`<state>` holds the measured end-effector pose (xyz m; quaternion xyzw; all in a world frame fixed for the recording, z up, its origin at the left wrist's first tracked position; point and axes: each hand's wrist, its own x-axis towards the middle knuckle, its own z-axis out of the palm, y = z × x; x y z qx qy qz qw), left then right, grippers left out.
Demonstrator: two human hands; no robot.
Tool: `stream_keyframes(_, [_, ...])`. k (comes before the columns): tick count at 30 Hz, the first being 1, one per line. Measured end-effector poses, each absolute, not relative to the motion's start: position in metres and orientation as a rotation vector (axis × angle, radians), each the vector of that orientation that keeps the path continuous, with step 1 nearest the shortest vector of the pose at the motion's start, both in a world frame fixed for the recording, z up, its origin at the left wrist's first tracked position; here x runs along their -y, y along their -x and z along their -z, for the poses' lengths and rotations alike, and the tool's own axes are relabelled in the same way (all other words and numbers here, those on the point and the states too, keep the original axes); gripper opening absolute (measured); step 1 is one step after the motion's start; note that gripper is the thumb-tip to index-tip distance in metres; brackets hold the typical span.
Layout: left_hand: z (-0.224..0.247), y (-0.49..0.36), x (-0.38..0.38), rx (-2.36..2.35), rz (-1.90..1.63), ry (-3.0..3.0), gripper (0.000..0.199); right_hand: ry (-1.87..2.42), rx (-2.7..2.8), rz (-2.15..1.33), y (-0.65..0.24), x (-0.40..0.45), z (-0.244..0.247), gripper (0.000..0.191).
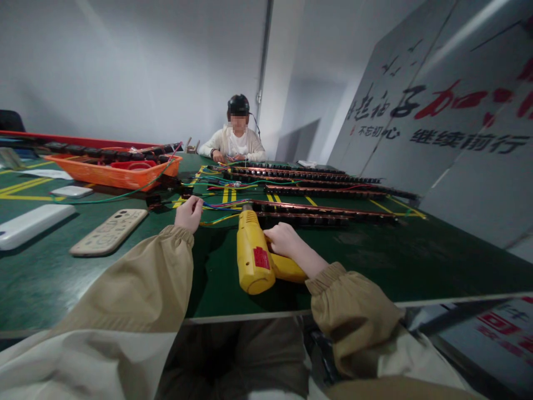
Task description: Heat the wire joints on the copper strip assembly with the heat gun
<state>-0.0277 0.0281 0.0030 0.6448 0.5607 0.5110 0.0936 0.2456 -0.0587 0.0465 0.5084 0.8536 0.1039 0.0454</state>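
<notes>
Grips a yellow heat gun [252,247] by the handle [288,269] in the right hand [286,240], with most of it just left of the fist. Points the nozzle [247,208] forward. Pinches coloured wires [225,205] in the left hand [189,214], left of the nozzle. Has black-and-copper strips [325,210] ahead on the green desk [420,253], and an orange basket [112,173] farther left.

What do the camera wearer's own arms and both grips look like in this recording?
The left sleeve and right sleeve are loose and tan, with paler off-white fabric further up the arms. Each ends in a gathered cuff, left and right. The left grip and right grip are bare, with no gloves.
</notes>
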Motion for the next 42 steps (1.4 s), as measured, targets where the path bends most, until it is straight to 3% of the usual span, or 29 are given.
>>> stream_keyframes(42, [-0.006, 0.031, -0.030, -1.757, -1.388, -1.914, 0.021, -1.226, -2.937, -0.453, -0.162, 0.042, -0.044, 0.018])
